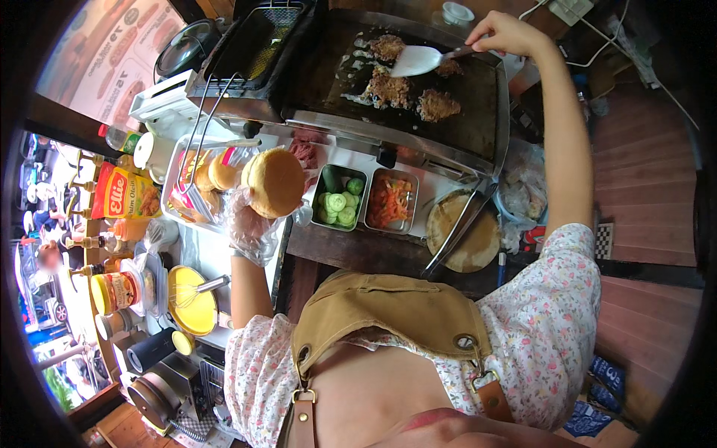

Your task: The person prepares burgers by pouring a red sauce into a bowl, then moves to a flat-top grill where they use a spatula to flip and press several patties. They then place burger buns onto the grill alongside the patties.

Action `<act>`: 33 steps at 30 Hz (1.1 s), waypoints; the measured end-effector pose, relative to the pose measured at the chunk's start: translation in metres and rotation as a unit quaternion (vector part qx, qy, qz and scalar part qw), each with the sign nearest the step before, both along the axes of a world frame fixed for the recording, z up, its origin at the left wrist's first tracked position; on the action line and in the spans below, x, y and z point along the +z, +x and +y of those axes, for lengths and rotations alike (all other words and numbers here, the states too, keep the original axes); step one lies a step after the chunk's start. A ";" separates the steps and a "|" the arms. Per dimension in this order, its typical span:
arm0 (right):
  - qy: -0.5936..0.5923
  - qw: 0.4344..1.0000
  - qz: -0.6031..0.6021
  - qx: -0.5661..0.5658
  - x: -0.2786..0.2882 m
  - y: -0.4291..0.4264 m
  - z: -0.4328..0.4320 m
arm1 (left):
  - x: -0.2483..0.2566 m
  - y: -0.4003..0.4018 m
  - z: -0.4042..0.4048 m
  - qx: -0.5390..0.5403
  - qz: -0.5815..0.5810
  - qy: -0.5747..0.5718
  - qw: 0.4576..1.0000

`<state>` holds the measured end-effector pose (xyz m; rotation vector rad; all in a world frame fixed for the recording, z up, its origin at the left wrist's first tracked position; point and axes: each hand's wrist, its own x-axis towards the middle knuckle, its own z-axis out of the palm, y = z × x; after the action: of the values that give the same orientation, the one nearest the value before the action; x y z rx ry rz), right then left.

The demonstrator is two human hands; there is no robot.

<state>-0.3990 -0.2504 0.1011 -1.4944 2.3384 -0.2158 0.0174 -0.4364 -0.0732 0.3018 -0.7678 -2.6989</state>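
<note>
My right hand (507,35) grips the handle of a metal spatula (417,60) above the flat griddle (330,112). The spatula blade overlaps a browned patty (386,48) and partly hides another patty (449,68) near its handle. Two more, a ragged patty (389,91) and a rounder patty (438,105), lie closer to me on the hot plate, with pale fat around some. In a clear plastic glove, my left hand (249,221) holds up a round burger bun (274,182) over the counter, beside a plastic bin (171,193) of bagged buns.
Steel pans of sliced cucumber (338,208) and diced tomato (390,204) stand before the griddle. Metal tongs (456,229) rest on a round wooden board (484,246). A fryer basket (274,45) sits left of the griddle. A whisk (193,290) lies on a yellow plate (190,322).
</note>
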 end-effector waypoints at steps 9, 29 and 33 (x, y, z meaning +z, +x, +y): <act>0.275 0.955 0.095 0.055 0.023 0.027 -0.050 | -0.005 -0.005 0.005 0.002 -0.009 -0.026 1.000; 0.361 0.918 0.156 0.043 0.014 0.069 -0.180 | -0.019 0.022 0.010 0.038 0.039 0.009 0.998; 0.367 0.912 0.173 0.058 0.016 0.075 -0.198 | -0.007 0.012 0.014 0.024 0.046 0.008 0.999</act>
<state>-0.3239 -0.4486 0.1171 -1.3217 2.1663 0.9278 0.0299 -0.4229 -0.0806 0.1953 -0.7028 -2.6545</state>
